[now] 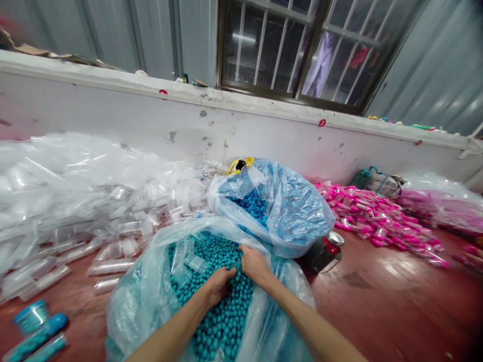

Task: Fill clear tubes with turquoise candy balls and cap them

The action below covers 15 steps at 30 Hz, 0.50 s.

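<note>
In front of me stands a large translucent plastic bag, its mouth wide, full of small teal balls. My left hand is over the balls with its fingers curled. Facing it, my right hand is closed near the bag's far right side. The fingertips almost meet around a small dark-teal spot, and what they hold there I cannot make out. A few transparent plastic containers lie on the balls, left of my hands.
Behind is a bag of blue pieces. Transparent tubes are heaped at left; several ball-filled containers lie near front left. A dark jar with a silver lid stands right, before pink-capped pieces on the red floor.
</note>
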{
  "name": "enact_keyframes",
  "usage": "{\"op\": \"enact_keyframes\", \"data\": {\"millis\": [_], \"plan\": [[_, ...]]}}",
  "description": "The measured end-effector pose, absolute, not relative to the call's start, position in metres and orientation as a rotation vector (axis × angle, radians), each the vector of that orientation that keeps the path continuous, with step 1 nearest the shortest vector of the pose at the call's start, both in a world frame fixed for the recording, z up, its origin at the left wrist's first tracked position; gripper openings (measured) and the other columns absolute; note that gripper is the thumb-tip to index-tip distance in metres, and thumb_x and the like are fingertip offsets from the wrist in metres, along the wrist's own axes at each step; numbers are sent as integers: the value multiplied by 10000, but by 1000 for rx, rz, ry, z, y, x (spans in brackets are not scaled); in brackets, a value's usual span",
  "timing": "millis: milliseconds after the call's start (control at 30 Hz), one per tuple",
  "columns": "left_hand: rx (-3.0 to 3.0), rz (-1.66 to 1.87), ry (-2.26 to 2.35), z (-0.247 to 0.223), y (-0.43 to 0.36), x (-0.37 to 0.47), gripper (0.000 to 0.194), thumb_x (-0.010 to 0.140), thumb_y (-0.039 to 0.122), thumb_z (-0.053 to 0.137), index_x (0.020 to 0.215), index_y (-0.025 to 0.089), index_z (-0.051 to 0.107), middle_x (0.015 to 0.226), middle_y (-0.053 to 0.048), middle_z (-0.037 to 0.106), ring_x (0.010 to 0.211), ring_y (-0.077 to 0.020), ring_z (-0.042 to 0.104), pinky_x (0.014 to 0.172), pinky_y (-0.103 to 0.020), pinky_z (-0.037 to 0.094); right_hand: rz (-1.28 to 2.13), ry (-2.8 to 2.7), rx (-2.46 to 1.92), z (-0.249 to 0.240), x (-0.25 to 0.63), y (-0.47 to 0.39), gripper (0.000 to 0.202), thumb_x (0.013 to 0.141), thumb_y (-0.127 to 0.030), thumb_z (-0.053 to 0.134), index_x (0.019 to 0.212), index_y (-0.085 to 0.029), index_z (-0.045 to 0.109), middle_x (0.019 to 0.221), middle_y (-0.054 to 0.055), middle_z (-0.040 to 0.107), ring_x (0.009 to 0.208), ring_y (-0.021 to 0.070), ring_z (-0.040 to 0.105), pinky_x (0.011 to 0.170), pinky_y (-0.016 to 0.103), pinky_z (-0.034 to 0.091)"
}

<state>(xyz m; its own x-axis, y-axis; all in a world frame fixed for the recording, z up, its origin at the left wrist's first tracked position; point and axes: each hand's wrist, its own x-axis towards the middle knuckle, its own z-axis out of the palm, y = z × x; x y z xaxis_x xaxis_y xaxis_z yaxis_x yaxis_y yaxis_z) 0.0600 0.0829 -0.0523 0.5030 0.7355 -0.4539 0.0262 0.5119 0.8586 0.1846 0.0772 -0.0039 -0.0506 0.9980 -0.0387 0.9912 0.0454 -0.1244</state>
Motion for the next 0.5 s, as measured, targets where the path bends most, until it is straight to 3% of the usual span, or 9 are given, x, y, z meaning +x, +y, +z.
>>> {"op": "enact_keyframes", "data": {"millis": [200,300,400,500], "plan": [[887,637,841,-39,67,20,341,640,429,633,818,154,539,716,-2,592,681,-122,540,588,-218,374,229,-2326,-2060,-11,179,58,245,841,-130,324,922,-188,548,899,82,655,825,215,625,670,282,420],[911,671,827,-34,61,9,341,636,422,648,796,144,533,640,10,578,617,-113,539,562,-215,351,254,-2298,-2077,-14,174,61,232,831,-141,355,1001,-172,510,917,100,654,842,230,623,665,293,419],[978,706,809,-34,58,6,382,586,428,684,774,133,531,622,16,575,579,-101,536,578,-221,360,270,-2230,-2129,-16,171,70,361,813,-219,435,1161,-132,398,954,133,648,880,246,614,676,307,421],[1043,638,879,-39,57,4,426,549,460,688,765,144,499,637,8,589,550,-113,548,502,-216,348,292,-2176,-2187,-18,169,77,387,806,-306,460,1135,-106,421,932,157,653,862,260,619,665,318,422]]}}
